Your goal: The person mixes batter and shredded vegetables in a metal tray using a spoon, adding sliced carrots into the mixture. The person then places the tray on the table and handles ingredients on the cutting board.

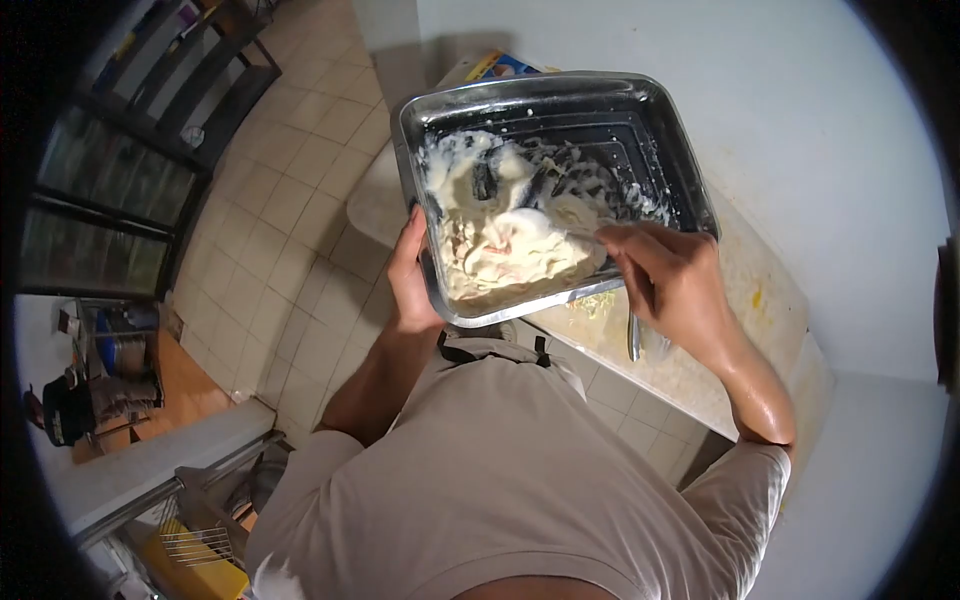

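Left hand (408,280) clasping metal pan (625,110) by side; right hand (675,280) pinching what looks like coated spoon (525,222) in creamy mixture (515,265). Probably mixing step; next stroke needs pan steady.

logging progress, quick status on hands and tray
Left hand grips metal tray by side. Right hand at creamy mixture, grip unclear. No obstruction seen.

The pan (600,105) is finished in silver-grey. The mix (520,265) is coloured pale cream. The shirt (530,460) is coloured plain beige. The floor (290,205) is patterned in beige squares with darker lines.
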The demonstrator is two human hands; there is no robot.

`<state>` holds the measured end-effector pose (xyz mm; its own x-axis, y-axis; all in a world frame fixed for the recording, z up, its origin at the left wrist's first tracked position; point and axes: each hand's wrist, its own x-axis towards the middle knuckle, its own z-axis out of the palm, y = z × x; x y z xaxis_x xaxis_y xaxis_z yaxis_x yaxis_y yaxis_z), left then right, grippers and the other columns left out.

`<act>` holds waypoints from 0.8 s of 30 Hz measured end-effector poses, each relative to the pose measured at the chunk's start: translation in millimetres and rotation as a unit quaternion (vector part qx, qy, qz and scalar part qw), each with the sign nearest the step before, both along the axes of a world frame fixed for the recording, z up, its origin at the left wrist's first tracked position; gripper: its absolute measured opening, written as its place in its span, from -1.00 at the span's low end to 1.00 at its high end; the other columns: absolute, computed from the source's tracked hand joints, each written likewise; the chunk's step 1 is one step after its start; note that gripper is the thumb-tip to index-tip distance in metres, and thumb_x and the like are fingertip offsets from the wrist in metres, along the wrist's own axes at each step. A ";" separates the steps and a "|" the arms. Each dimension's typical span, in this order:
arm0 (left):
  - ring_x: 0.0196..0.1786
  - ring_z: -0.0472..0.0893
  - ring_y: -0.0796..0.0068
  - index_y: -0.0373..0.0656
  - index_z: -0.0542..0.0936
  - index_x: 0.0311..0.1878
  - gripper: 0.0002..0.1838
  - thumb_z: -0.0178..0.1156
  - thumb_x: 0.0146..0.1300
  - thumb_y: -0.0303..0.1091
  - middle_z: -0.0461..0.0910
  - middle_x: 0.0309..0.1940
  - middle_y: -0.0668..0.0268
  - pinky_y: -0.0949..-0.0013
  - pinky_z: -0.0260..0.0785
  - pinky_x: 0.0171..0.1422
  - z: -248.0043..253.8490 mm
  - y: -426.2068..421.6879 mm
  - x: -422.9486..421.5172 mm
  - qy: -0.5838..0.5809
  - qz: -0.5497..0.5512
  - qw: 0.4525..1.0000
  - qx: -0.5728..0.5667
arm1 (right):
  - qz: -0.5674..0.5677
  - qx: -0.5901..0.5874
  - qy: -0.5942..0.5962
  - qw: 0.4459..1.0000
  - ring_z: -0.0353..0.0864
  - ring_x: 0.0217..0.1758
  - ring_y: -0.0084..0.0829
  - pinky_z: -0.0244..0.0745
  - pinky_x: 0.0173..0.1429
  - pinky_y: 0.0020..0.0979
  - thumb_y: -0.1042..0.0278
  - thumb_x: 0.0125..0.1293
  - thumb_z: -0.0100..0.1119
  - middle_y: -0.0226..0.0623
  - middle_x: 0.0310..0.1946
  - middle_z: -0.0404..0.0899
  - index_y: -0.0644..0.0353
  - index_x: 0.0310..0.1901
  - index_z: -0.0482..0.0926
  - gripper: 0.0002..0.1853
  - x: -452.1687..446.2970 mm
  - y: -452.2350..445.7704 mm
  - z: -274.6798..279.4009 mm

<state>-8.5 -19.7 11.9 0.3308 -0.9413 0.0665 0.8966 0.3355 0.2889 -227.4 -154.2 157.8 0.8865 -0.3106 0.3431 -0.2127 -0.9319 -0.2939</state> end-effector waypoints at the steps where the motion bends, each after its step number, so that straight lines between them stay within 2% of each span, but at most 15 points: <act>1: 0.31 0.57 0.18 -0.19 0.41 0.43 -0.46 -0.06 0.58 -0.02 0.53 0.33 0.14 0.03 0.40 0.44 -0.9 0.0 0.3 0.004 -0.007 1.000 -0.005 | 0.015 -0.013 0.009 1.000 0.67 -0.50 -0.25 0.58 -0.41 -0.27 0.67 0.10 0.29 -0.23 -0.49 0.62 0.24 -0.12 0.71 -0.72 -0.5 5.8 4.5; 2: 0.32 0.56 0.18 -0.19 0.40 0.43 -0.45 -0.06 0.58 -0.02 0.53 0.34 0.13 0.03 0.40 0.44 -0.3 0.5 -0.5 0.003 -0.005 1.000 0.006 | 0.030 -0.026 0.018 0.999 0.65 -0.54 -0.31 0.55 -0.44 -0.29 0.72 0.06 0.30 -0.27 -0.53 0.59 0.26 -0.14 0.72 -0.71 -1.1 12.3 7.3; 3: 0.32 0.56 0.17 -0.19 0.40 0.44 -0.44 -0.06 0.58 -0.01 0.52 0.34 0.13 0.03 0.40 0.44 -0.2 1.1 -1.5 0.002 -0.003 1.000 0.018 | 0.031 -0.087 0.029 0.995 0.59 -0.58 -0.38 0.51 -0.49 -0.32 0.70 0.01 0.32 -0.33 -0.59 0.51 0.24 -0.17 0.72 -0.70 -0.2 19.6 5.3; 6: 0.33 0.55 0.16 -0.20 0.39 0.45 -0.43 -0.06 0.58 0.01 0.51 0.35 0.11 0.03 0.39 0.44 -0.4 1.1 -3.3 0.009 -0.008 1.000 -0.002 | 0.018 -0.164 0.065 0.984 0.67 -0.49 -0.33 0.58 -0.45 -0.29 0.56 0.05 0.31 -0.32 -0.48 0.60 0.14 -0.08 0.71 -0.67 -3.8 15.0 -4.7; 10: 0.34 0.54 0.15 -0.21 0.36 0.47 -0.40 -0.06 0.57 0.03 0.49 0.37 0.10 0.03 0.39 0.45 -4.7 0.3 -0.4 0.031 -0.024 0.998 -0.054 | -0.055 -0.146 0.001 0.988 0.68 -0.51 -0.25 0.59 -0.44 -0.28 0.55 0.13 0.32 -0.25 -0.45 0.64 0.14 -0.09 0.71 -0.73 -5.3 -11.9 3.7; 12: 0.29 0.57 0.17 -0.24 0.39 0.44 -0.40 -0.10 0.58 0.04 0.53 0.34 0.09 0.08 0.40 0.42 0.3 -0.1 -4.6 0.030 -0.013 0.999 -0.043 | -0.111 -0.160 -0.010 0.981 0.69 -0.51 -0.19 0.60 -0.43 -0.26 0.55 0.16 0.32 -0.21 -0.44 0.67 0.14 -0.09 0.71 -0.75 -10.1 -21.0 18.1; 18: 0.31 0.56 0.21 -0.24 0.39 0.44 -0.39 -0.11 0.59 0.04 0.52 0.34 0.11 0.13 0.37 0.44 -3.1 -10.6 -24.4 -0.023 0.073 0.997 0.003 | -0.197 -0.105 0.042 0.974 0.71 -0.45 -0.09 0.55 -0.37 -0.21 0.63 0.21 0.30 -0.08 -0.41 0.70 0.17 -0.10 0.74 -0.76 -41.7 -26.4 -9.5; 22: 0.35 0.53 0.22 -0.23 0.35 0.47 -0.37 -0.11 0.59 0.06 0.47 0.39 0.12 0.12 0.34 0.47 -0.3 -16.2 -33.9 -0.063 0.106 0.992 0.033 | -0.139 -0.006 -0.014 0.990 0.72 -0.41 -0.05 0.56 -0.33 -0.22 0.64 0.23 0.28 -0.03 -0.45 0.68 0.22 -0.10 0.73 -0.78 -31.8 -5.1 -16.5; 24: 0.37 0.52 0.21 -0.23 0.34 0.48 -0.37 -0.12 0.59 0.06 0.46 0.40 0.11 0.08 0.34 0.48 -0.7 -17.2 -28.3 -0.034 0.082 0.996 0.016 | -0.146 0.024 -0.040 0.988 0.72 -0.40 -0.06 0.56 -0.33 -0.23 0.65 0.24 0.27 -0.03 -0.40 0.70 0.26 -0.10 0.72 -0.79 -17.3 2.4 -20.3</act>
<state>-36.8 -36.9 11.2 0.4763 -0.8769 0.0646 0.8080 0.4655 0.3611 -244.8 -151.8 137.5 0.7275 -0.5660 0.3878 -0.4438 -0.8192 -0.3632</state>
